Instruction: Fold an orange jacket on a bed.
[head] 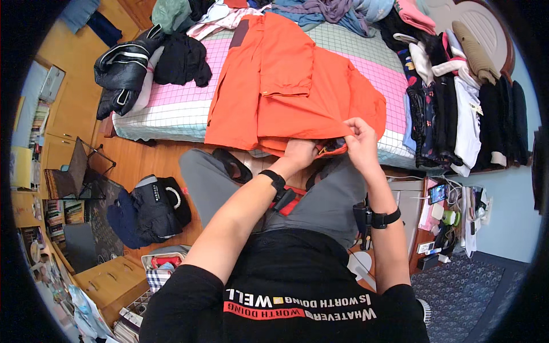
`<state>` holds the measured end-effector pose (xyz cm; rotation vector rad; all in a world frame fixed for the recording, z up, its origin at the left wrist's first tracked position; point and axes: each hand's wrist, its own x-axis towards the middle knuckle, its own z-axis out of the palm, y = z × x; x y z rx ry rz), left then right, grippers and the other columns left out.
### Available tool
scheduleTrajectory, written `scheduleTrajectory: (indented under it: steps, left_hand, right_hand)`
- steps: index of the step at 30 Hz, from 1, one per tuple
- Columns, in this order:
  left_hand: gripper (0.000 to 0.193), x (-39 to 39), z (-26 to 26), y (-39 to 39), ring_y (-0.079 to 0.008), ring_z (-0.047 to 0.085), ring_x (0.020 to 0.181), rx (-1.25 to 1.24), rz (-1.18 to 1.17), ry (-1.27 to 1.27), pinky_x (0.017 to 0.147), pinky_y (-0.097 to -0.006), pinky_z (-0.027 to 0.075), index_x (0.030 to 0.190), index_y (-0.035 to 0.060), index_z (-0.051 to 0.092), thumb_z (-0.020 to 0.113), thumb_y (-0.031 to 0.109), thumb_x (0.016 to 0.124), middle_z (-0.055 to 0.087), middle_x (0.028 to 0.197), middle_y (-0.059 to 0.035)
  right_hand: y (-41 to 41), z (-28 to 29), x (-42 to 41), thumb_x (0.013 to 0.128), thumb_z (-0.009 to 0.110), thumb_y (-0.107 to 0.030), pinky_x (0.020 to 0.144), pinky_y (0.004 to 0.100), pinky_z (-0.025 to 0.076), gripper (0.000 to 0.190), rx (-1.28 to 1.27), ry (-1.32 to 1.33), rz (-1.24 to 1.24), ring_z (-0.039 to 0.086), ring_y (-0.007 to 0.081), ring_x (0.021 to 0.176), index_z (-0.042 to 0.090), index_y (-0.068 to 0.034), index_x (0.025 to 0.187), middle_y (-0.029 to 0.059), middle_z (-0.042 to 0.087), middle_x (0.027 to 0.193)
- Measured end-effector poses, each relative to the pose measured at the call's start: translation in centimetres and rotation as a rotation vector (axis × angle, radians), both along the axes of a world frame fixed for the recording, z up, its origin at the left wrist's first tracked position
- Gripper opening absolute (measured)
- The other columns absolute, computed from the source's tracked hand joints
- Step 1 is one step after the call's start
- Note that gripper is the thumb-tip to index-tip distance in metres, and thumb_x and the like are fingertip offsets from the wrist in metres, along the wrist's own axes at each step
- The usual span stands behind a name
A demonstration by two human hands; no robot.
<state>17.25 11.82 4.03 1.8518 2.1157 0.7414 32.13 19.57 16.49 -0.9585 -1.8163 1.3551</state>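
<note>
An orange jacket lies spread on the bed, one sleeve folded down over its front. Its lower edge hangs a little over the near side of the bed. My right hand pinches the hem between thumb and fingers, lifting it slightly. Beneath that hem, my left hand reaches into the opening; its fingertips are hidden by the fabric. A dark lining and a small yellow part show between both hands.
The bed's checked cover carries a black puffer jacket and black cloth on the left. Folded clothes line the right side, with more heaped at the back. Dark folded garments lie on the wooden floor.
</note>
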Motion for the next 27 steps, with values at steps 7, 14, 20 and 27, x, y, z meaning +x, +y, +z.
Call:
scheduleTrajectory:
  steps: [7, 14, 20, 27]
  left_hand:
    - [0.026, -11.1, 0.3, -4.6, -0.0131, 0.065, 0.088, -0.050, -0.014, -1.053, 0.073, -0.0316, 0.054, 0.120, 0.0015, 0.058, 0.056, 0.012, 0.097, 0.067, 0.103, -0.0007]
    - [0.031, -14.7, 3.1, -9.3, -0.0099, 0.062, 0.085, -0.193, 0.136, -1.302, 0.076, -0.0273, 0.052, 0.127, 0.0013, 0.054, 0.057, 0.011, 0.098, 0.067, 0.101, -0.0022]
    - [0.029, -14.9, 2.2, -9.8, -0.0116, 0.063, 0.095, -0.186, 0.103, -1.237, 0.087, -0.0289, 0.051, 0.125, 0.0007, 0.055, 0.055, 0.010, 0.098, 0.066, 0.111, -0.0040]
    - [0.027, -14.0, 1.9, -9.8, -0.0109, 0.062, 0.091, -0.102, 0.153, -1.308, 0.083, -0.0281, 0.050, 0.123, 0.0006, 0.055, 0.055, 0.010, 0.098, 0.066, 0.107, -0.0033]
  right_hand:
    - [5.0, -1.3, 3.2, 0.085, 0.060, 0.005, 0.057, 0.0204, 0.040, 0.012, 0.028, -0.023, -0.232, 0.052, 0.0033, 0.065, 0.063, -0.002, 0.093, -0.0008, 0.062, 0.075]
    - [5.7, -1.2, 1.9, 0.088, 0.063, -0.001, 0.058, 0.0211, 0.041, 0.008, -0.137, 0.089, -0.270, 0.054, 0.0055, 0.067, 0.063, -0.002, 0.096, 0.0003, 0.063, 0.079]
    - [6.2, -3.1, 3.4, 0.087, 0.063, 0.000, 0.063, 0.0214, 0.043, 0.011, -0.199, 0.089, -0.265, 0.057, 0.0074, 0.071, 0.063, -0.002, 0.098, 0.0022, 0.064, 0.083]
    - [6.2, -3.8, 3.8, 0.086, 0.062, 0.001, 0.068, 0.0228, 0.046, 0.013, -0.199, 0.064, -0.278, 0.060, 0.0091, 0.076, 0.063, -0.002, 0.098, 0.0046, 0.067, 0.087]
